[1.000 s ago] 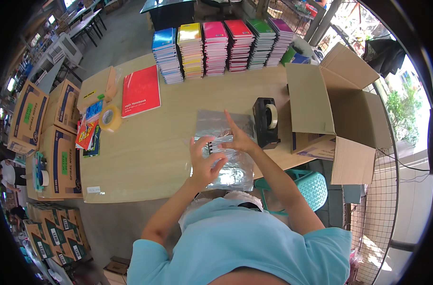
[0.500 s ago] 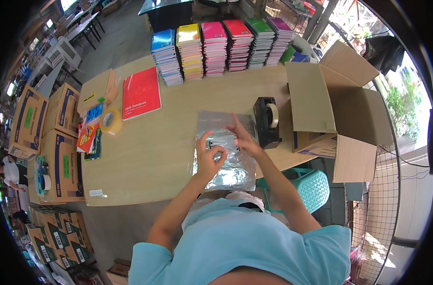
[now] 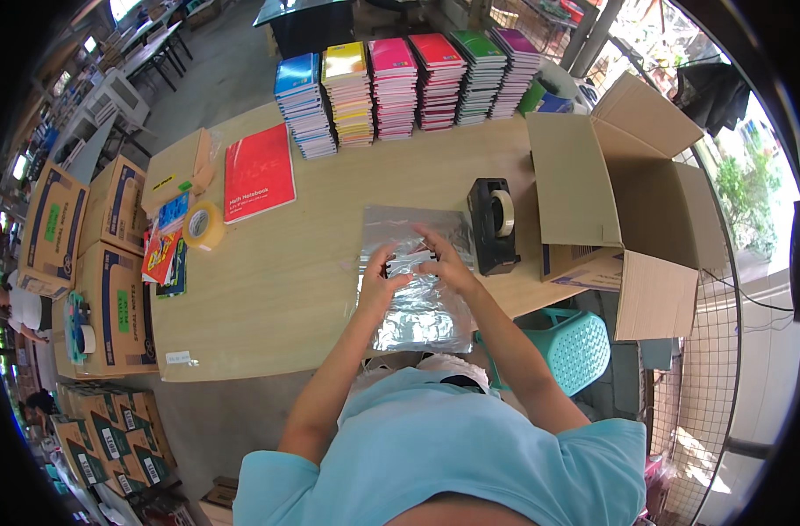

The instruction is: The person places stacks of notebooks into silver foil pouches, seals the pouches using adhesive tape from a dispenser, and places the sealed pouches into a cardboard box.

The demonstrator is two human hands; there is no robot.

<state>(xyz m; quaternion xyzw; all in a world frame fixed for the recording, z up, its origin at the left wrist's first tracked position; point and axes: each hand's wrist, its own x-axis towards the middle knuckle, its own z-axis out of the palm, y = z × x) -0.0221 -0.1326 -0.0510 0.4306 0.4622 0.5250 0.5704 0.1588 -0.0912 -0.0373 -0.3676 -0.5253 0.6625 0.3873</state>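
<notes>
A stack of clear plastic sleeves [image 3: 422,329] lies at the table's front edge, shiny with glare. Over its middle, my left hand [image 3: 379,279] has its fingers bent, with the thumb and forefinger apart. Close on its right is my right hand [image 3: 449,266], its forefinger stretched forward and its thumb turned inward. Between the two hands shows a pale patch with small dark marks; whether it belongs to the top sleeve or is a separate piece I cannot tell. A black tape dispenser [image 3: 488,230] stands just right of the sleeves.
Several stacks of coloured notebooks [image 3: 392,92] line the table's far edge. A red notebook [image 3: 260,172] and a tape roll [image 3: 203,226] lie at left, by cardboard boxes [image 3: 115,302]. An open carton [image 3: 575,184] stands at right, above a teal stool [image 3: 575,351].
Both hands have drawn closer together over the sleeves. The left thumb and forefinger no longer form a ring, and the right fingers have come in lower.
</notes>
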